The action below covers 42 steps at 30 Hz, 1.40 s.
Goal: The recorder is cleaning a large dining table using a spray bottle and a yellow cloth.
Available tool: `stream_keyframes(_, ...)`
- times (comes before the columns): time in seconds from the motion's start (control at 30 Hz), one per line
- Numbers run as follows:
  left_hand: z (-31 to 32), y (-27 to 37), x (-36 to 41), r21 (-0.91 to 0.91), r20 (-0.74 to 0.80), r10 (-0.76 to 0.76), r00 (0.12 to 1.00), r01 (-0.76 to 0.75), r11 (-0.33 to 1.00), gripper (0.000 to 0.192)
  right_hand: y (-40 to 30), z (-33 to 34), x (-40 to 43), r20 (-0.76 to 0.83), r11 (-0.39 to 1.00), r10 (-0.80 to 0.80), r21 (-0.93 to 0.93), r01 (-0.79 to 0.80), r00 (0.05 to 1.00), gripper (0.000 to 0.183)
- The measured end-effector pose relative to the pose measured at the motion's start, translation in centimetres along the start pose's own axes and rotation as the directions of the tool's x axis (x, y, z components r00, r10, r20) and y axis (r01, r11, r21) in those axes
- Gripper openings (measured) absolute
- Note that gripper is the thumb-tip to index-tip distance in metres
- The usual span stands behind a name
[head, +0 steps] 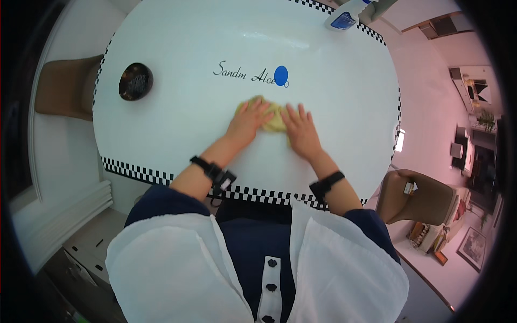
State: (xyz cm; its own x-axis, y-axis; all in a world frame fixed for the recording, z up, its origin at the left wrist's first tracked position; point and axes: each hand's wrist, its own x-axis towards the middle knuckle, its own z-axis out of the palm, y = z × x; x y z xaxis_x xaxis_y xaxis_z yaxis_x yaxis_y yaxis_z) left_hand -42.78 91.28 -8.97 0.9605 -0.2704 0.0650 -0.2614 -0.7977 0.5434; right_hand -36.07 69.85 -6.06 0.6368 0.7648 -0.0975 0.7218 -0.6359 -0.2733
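A crumpled yellow cloth (274, 121) lies on the white table (181, 121), in front of me. On the cloth's left part rests my left hand (248, 123), palm down with the fingers spread. My right hand (301, 129) lies flat over its right edge, its fingertips pointing away from me. Both palms are hidden, so a pinch on the fabric cannot be seen. A dark round glossy object (136, 81) stands on the table at the left. A spray bottle (343, 20) with a blue label stands near the far right edge.
Black-and-white checks run along the table's edge. A brown chair (68, 89) stands at the left, and another brown chair (416, 196) at the right with a small item on it. White radiator-like ribbing (72, 222) is at the lower left.
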Motion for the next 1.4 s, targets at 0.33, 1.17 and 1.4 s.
stream_keyframes(0.33, 4.0, 7.0, -11.9, -0.069, -0.041, -0.106, 0.994, 0.103, 0.992, 0.063, -2.7, 2.4, -8.6, 0.013, 0.966, -0.258, -0.005, 0.258, 0.966, 0.061)
stream_keyframes(1.17, -4.7, -2.7, -27.0, -0.018, -0.304, -0.527, 0.793, 0.549, 0.836, 0.055, -22.1, 5.6, 5.7, 0.168, 0.839, -0.542, 0.053, 0.541, 0.824, 0.057)
stream_keyframes(1.4, -11.7, -13.3, -21.6, -0.098, -0.392, -0.544, 0.742, 0.554, 0.827, 0.058, -25.5, 6.7, 17.6, -0.053, 0.926, -0.371, 0.052, 0.373, 0.927, 0.056)
